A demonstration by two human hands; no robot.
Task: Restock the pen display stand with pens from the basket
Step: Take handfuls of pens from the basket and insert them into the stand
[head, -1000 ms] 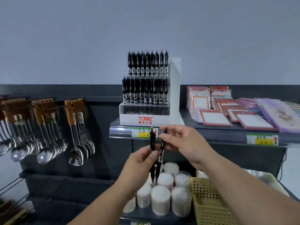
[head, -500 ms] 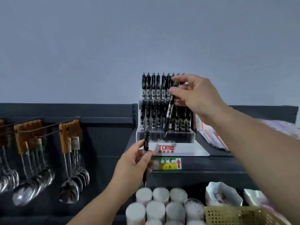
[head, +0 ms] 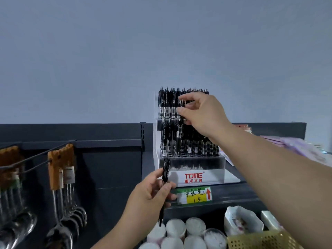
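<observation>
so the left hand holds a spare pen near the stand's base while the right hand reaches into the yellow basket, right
Not quite. The head view shows the right hand up at the pen display stand, pinching a pen among its rows, not in the yellow basket. The left hand does hold a spare pen near the stand's base.

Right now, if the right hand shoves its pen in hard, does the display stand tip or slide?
Likely slides rather than tips: the display stand has a broad stepped base flat on the shelf. Probably light, being clear plastic. The right hand works high up, where leverage is greatest.
</observation>
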